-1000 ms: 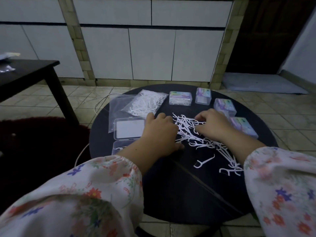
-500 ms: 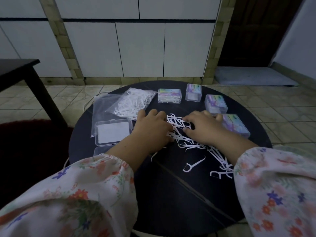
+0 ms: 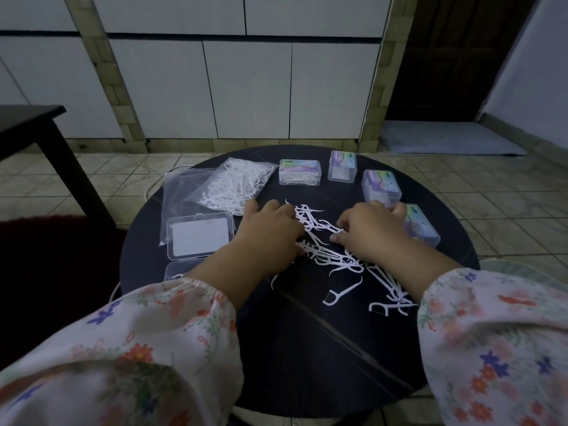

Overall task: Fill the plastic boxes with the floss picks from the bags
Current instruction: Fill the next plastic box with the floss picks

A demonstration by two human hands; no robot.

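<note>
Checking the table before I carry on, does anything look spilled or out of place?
Yes. Loose floss picks lie scattered on the round table between both hands, outside any box. One single pick lies apart, nearer you.

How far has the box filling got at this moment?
Done: four labelled boxes stand closed along the far and right side. In hand: left hand and right hand gather loose floss picks mid-table. Left: the open clear box, a full bag, and stray picks nearer the person.
</note>
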